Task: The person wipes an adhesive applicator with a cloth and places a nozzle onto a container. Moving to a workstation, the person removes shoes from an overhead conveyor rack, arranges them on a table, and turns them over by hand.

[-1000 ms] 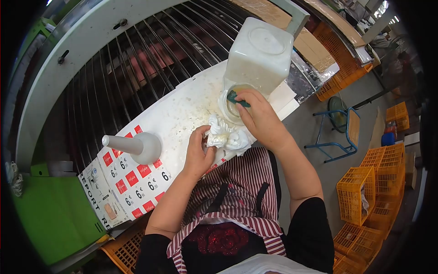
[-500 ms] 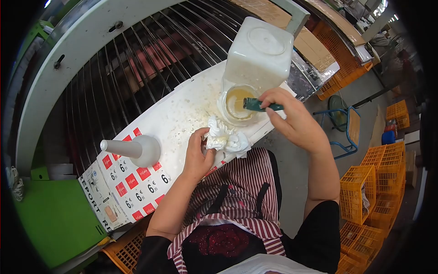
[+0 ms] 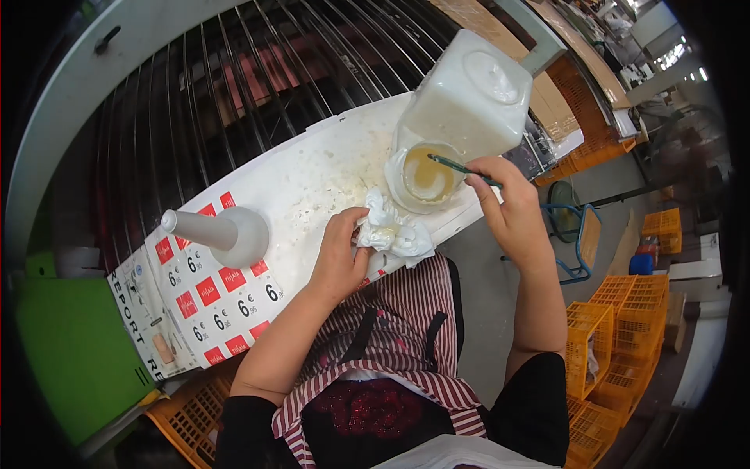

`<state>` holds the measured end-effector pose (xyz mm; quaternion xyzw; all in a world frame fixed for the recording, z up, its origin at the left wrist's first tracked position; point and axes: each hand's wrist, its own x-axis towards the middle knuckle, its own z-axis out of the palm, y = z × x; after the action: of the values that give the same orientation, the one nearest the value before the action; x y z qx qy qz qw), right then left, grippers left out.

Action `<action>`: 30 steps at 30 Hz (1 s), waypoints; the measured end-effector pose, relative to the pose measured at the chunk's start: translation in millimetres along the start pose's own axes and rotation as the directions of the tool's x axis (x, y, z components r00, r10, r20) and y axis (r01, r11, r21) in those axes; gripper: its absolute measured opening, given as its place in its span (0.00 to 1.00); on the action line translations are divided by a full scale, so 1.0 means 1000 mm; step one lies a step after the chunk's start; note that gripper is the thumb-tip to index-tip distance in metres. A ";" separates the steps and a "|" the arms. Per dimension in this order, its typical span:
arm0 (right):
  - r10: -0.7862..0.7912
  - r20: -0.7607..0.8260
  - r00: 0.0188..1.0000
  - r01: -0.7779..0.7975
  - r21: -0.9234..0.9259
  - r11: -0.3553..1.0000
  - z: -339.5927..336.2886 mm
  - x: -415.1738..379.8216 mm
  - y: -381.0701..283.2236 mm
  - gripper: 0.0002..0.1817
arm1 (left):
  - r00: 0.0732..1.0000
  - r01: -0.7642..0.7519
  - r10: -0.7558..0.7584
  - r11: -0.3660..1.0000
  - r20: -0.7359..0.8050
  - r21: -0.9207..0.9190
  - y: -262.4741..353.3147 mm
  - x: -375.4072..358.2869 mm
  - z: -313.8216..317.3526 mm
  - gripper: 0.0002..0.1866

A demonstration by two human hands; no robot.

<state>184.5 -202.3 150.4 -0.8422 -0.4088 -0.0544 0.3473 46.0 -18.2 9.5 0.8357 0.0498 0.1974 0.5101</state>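
Observation:
My right hand (image 3: 504, 199) pinches a flat dark-green strip (image 3: 457, 166), seen nearly edge-on. The strip's far end hangs over the open round tub (image 3: 401, 178), which holds a yellowish, glue-like liquid (image 3: 422, 160). My left hand (image 3: 341, 254) rests on the board with its fingers curled against a crumpled white cloth (image 3: 391, 234), stained slightly yellow. Right behind the tub stands a large, square-sided white plastic container (image 3: 476, 94). To the left of my left hand is a grey-white object with a round base and long neck (image 3: 226, 234).
The white board (image 3: 312, 156) under these things bears spots of residue and printed red price labels (image 3: 207, 289). Dark metal bars (image 3: 234, 102) run behind it. Orange crates (image 3: 625, 344) are stacked on the right, near a blue-framed stool (image 3: 582, 242). A green surface (image 3: 78, 352) lies at left.
The green strip has turned from showing its broad face to nearly edge-on, still over the tub. My left hand stays at the cloth. The whole view has shifted slightly.

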 end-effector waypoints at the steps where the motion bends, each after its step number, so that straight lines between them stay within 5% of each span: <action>1: -0.024 0.025 0.999 0.025 -0.052 0.998 0.003 0.001 -0.001 0.08 | 1.000 0.008 -0.008 1.000 -0.010 -0.010 -0.001 0.000 0.000 0.27; 6: -0.057 0.140 0.989 0.085 -0.207 0.975 0.011 0.009 -0.007 0.08 | 0.999 -0.035 0.033 0.996 -0.024 -0.079 0.000 -0.001 0.000 0.28; 10: 0.060 0.240 0.969 0.031 -0.358 0.933 0.016 0.015 -0.016 0.09 | 0.999 -0.042 0.040 0.995 -0.021 -0.091 0.001 -0.001 -0.003 0.28; 15: 0.112 0.229 0.967 0.008 -0.468 0.884 0.022 0.022 -0.028 0.09 | 0.997 -0.076 0.074 0.993 -0.020 -0.087 0.003 -0.001 -0.005 0.28; 23: -0.042 0.178 0.983 0.126 -0.491 0.862 0.032 0.022 -0.029 0.08 | 0.994 -0.108 0.106 0.991 -0.034 -0.081 0.002 -0.002 -0.006 0.28; 30: 0.057 0.152 0.987 0.037 -0.550 0.835 0.035 0.021 -0.024 0.08 | 0.994 -0.102 0.100 0.991 -0.032 -0.086 0.002 -0.002 -0.005 0.28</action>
<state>173.8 -156.3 144.9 -0.9102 -0.3982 -0.0992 0.0563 41.5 -15.4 12.4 0.8111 0.0056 0.2365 0.5350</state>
